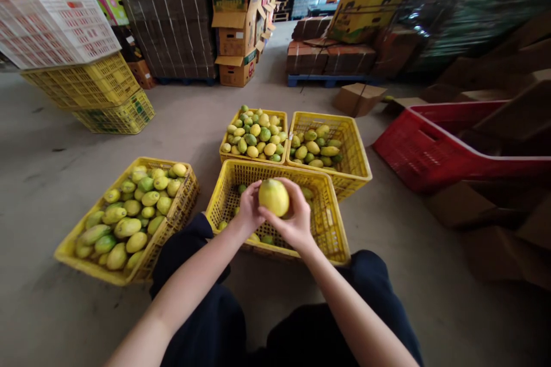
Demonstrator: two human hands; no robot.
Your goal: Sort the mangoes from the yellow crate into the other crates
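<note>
- Standing at the upper left, piled crates (60,31) in orange, white and yellow rise from the floor (185,126).
- Nearer the person, at the lower left, a yellow crate (183,209) sits askew, filled with yellow and green fruit (129,226); a leg in dark trousers (202,321) is just beside it.
- Further back, a tall dark stack (163,17) bound with pale bands stands next to a column of cardboard boxes (235,40).
- The left hand (249,206) has its fingers against the left side of one round yellow fruit (274,198), sharing the hold with the other hand.
- That fruit is between both hands, raised above the front crate (329,223), where a few more pieces lie low inside.
- Behind the front crate, the back crate (253,159) is heaped to the top with mixed yellow and green fruit.
- The right hand (298,215) curves around the right side of the same fruit, thumb low across it.
- Beside the heaped one, another yellow crate (359,160) is partly filled, its fruit gathered toward the left.
- Beyond, a small carton (358,99) lies near a blue pallet (329,81) loaded with boxes.
- At the far right, a red crate (408,149) stands among loose cardboard (465,206).
</note>
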